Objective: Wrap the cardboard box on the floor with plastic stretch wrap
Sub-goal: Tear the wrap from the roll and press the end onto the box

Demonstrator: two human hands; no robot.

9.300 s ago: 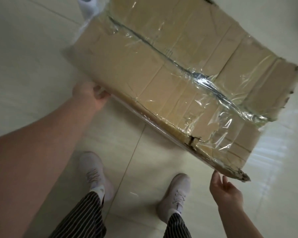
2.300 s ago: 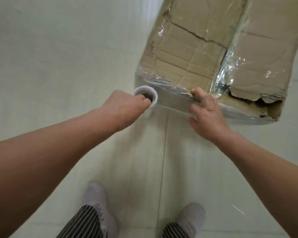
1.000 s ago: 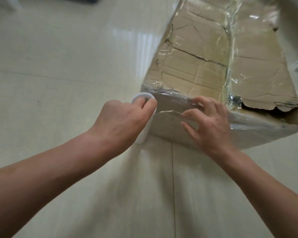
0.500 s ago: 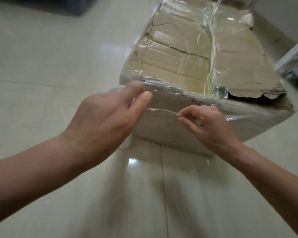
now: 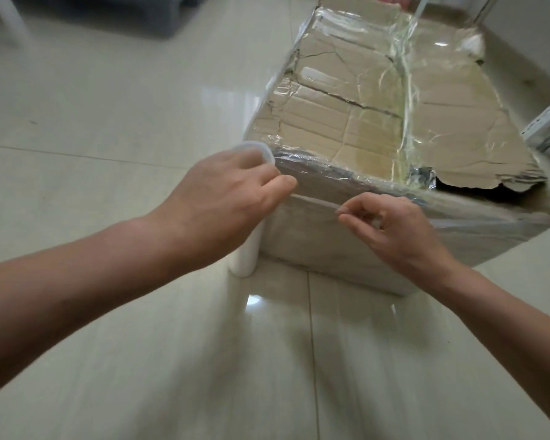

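The left hand (image 5: 226,198) is curled round the upper part of the roll of stretch wrap (image 5: 249,254), its fingertips turned toward the right hand (image 5: 394,227). The right hand's thumb and forefinger are drawn together in a pinch on the top edge of the film (image 5: 315,201) stretched between the two hands. A second ago the right fingers lay spread on the box face; half a second ago they had already closed to this pinch, and they hold it. The left hand then covered the roll's top. Now the white rim shows above its knuckles, and more of the tube shows below the wrist. The roll stands nearly upright, long axis vertical. Its lower end is on the floor (image 5: 108,106) under the left wrist, and its side is against the near left corner of the cardboard box (image 5: 346,115). The box sits on the floor just beyond both hands with a short face toward them, the film lying across that face. Its long axis runs away from the hands, leaning slightly to the right. On top, past the fingers, the creased flaps are covered in shiny wrap, with a bunched strand running lengthwise. Beyond the right hand the flap edge is torn, leaving a dark gap at the near right corner.
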